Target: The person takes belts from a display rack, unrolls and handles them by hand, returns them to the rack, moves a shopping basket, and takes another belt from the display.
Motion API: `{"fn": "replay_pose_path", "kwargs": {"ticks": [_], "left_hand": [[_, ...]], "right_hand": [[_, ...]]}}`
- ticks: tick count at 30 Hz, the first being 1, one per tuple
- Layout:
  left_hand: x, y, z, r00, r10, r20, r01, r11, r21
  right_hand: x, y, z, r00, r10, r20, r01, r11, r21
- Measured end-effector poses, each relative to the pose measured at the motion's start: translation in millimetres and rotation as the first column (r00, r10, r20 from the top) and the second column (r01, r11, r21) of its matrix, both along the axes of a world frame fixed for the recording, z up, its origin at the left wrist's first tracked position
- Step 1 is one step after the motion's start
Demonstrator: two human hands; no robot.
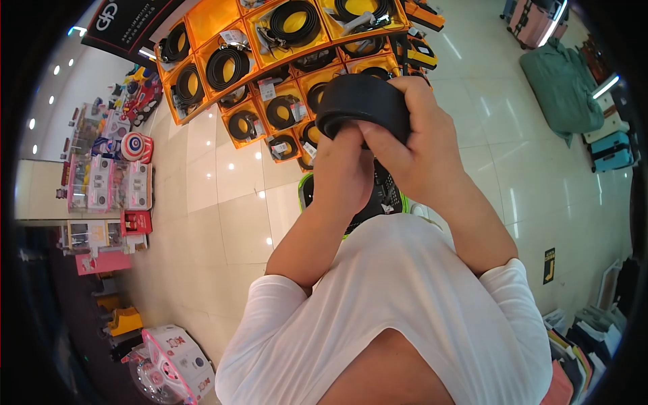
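A thick coil of black belt (364, 101) is held up in front of my chest. My right hand (424, 138) wraps round its right side, with the thumb reaching underneath. My left hand (345, 165) is at the coil's lower left, its fingertips at or inside the opening and partly hidden. Just beyond the coil stands an orange display rack (250, 84) with compartments, and rolled black belts (227, 68) with white tags lie in them. Below my hands is a black basket with a green rim (305, 191), partly hidden by my forearms and shirt.
Pink and white toy machines (101, 182) line the left side, with another (177, 361) at the lower left. Suitcases (611, 152) and a green covered bundle (560, 88) stand at the right. Folded clothes (584, 351) are at the lower right. Glossy floor tiles (236, 229) run between.
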State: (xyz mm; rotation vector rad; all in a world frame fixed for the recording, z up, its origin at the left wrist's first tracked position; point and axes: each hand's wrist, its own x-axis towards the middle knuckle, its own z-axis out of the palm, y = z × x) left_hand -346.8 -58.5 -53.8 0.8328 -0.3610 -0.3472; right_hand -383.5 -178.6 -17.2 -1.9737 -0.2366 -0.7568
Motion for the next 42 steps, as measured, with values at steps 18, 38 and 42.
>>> {"fn": "replay_pose_path", "kwargs": {"ticks": [18,38,42], "left_hand": [[7.7,9.5,-5.1,0.841,0.232,0.489,-0.465,0.773,0.431],[16.9,37.8,26.4,0.572,-0.204,0.795,-0.681,0.422,0.598],[13.4,42.2,33.2,0.546,-0.280,0.790,-0.722,0.320,0.613]], "right_hand": [[5.9,-6.7,-2.4,0.989,0.004,-0.146,-0.028,0.987,-0.159],[3.3,-9.6,-8.2,0.982,0.031,-0.187,-0.091,0.943,-0.320],[0.8,-3.0,-4.4,0.981,0.053,-0.185,-0.112,0.939,-0.326]]}}
